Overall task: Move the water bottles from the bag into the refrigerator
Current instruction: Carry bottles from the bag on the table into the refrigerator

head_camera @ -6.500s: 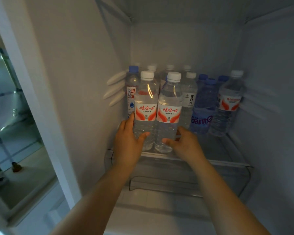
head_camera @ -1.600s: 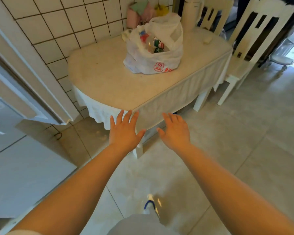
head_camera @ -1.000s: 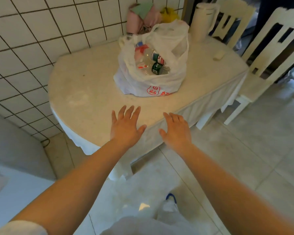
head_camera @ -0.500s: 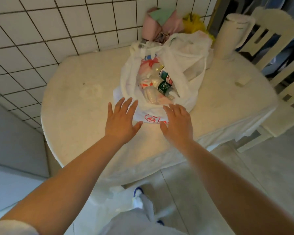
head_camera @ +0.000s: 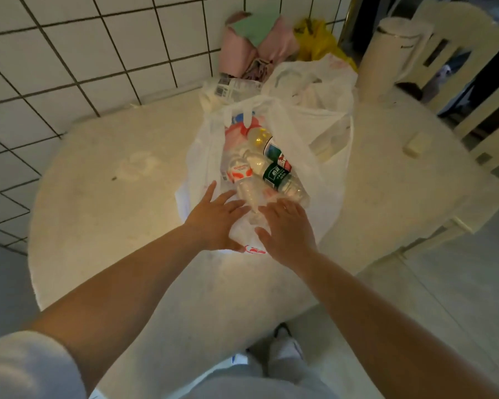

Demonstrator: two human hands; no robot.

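A white plastic bag (head_camera: 326, 156) lies open on the round table (head_camera: 104, 214). Inside it lie several water bottles: one with a red and white label (head_camera: 238, 171) and two with green labels (head_camera: 275, 175). My left hand (head_camera: 213, 223) hovers with straight, spread fingers at the bag's near left edge. My right hand (head_camera: 288, 228) is spread just beside it at the bag's mouth, fingertips near a clear bottle (head_camera: 249, 195). Neither hand holds anything. The refrigerator is out of view.
A tiled wall (head_camera: 69, 53) runs behind the table. Pink and yellow bags (head_camera: 257, 44) and a white kettle (head_camera: 383, 59) stand at the table's back. White chairs (head_camera: 470, 67) stand at the right. A small pale block (head_camera: 416, 144) lies on the table.
I turned away from the refrigerator and walked up to the table. Both hands have moved forward from the table's edge to the bag's opening.
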